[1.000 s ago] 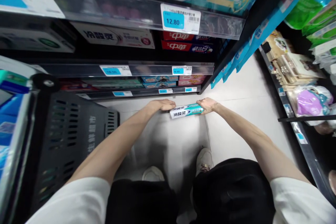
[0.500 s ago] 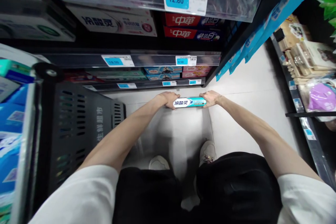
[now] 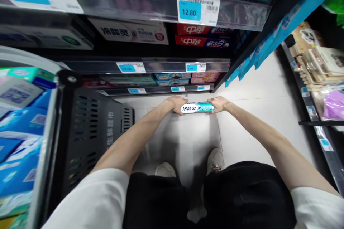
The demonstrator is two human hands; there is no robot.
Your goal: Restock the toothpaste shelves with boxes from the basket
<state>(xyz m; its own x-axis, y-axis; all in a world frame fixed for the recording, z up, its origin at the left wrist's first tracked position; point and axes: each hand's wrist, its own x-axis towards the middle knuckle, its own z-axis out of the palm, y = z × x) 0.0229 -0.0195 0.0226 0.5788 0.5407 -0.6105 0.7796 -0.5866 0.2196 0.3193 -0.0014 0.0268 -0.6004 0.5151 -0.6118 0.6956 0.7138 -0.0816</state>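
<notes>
A white and teal toothpaste box (image 3: 198, 107) is held level between my two hands, low in front of the shelf and over the floor. My left hand (image 3: 177, 105) grips its left end, the thumb along the top edge. Its right end is in my right hand (image 3: 219, 104), fingers closed round it. Both arms reach straight forward. Whether the held item is one box or several stacked together, I cannot tell. Red toothpaste boxes (image 3: 192, 40) lie on a shelf beyond, with a white toothpaste box (image 3: 129, 31) to their left.
On the left stands a dark grey shopping basket (image 3: 107, 121) heaped with blue packages (image 3: 24, 121). Shelf edges with price tags (image 3: 189, 12) jut out above my hands. Another rack (image 3: 319, 114) lines the right side. My shoes (image 3: 215, 160) stand on the pale tiled floor (image 3: 249, 114).
The whole view has shifted slightly, so shelves, basket and hands appear a little lower and further right. Both hands keep their hold on the toothpaste box, and its top face shows more.
</notes>
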